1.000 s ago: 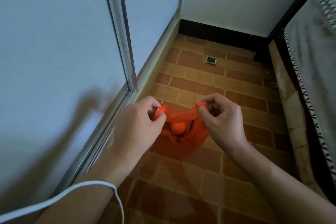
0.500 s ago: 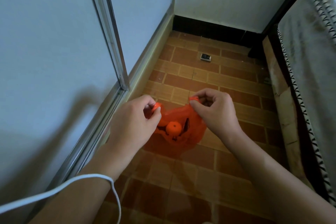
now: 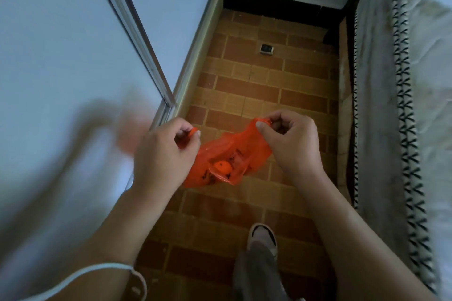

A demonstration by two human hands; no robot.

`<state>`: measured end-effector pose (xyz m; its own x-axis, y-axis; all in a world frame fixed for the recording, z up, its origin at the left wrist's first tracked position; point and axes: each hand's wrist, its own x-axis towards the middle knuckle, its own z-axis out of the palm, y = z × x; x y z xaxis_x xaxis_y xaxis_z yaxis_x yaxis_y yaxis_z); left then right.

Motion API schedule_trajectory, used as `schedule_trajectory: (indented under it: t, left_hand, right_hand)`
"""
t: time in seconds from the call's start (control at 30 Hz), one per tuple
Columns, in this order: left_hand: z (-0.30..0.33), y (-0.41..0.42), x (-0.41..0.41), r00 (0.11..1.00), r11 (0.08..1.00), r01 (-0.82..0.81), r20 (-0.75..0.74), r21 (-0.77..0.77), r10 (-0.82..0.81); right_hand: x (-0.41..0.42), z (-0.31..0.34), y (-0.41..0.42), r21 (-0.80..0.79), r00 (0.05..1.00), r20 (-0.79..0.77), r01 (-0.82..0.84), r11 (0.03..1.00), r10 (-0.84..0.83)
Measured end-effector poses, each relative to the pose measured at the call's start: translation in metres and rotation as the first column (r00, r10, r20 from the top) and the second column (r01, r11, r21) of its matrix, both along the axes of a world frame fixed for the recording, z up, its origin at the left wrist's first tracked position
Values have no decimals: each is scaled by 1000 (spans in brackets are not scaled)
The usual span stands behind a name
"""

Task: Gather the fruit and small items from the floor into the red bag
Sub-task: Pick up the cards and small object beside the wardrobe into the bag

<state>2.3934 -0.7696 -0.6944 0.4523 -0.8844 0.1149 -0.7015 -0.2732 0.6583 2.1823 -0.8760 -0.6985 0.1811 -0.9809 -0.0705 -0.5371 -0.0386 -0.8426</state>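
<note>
A red plastic bag (image 3: 234,151) hangs above the brick-tiled floor, held up by both handles. My left hand (image 3: 161,154) pinches the left handle and my right hand (image 3: 291,139) pinches the right one, which spreads the mouth of the bag. Inside lies an orange fruit (image 3: 222,167) with some dark items beside it that I cannot make out. A small dark square item (image 3: 266,48) lies on the floor farther ahead, near the back wall.
A pale wall with a metal sliding-door frame (image 3: 137,39) runs along the left. A bed with a patterned grey cover (image 3: 401,110) lines the right. My foot in a grey slipper (image 3: 263,239) stands on the narrow strip of floor (image 3: 244,95) between them.
My hands have pulled the bag's handles farther apart and the bag's mouth is wider. The view has tilted down and my foot has come into sight.
</note>
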Motion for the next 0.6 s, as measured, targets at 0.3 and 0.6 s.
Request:
schedule_trajectory:
  t: [0.3, 0.6]
  left_hand:
    - [232, 59, -29, 992, 994, 105, 72, 41, -108]
    - [463, 103, -62, 966, 978, 202, 175, -45, -191]
  right_hand:
    - [-27, 237, 62, -88, 977, -204, -78, 993, 59]
    - [-59, 464, 136, -160, 980, -185, 38, 986, -67]
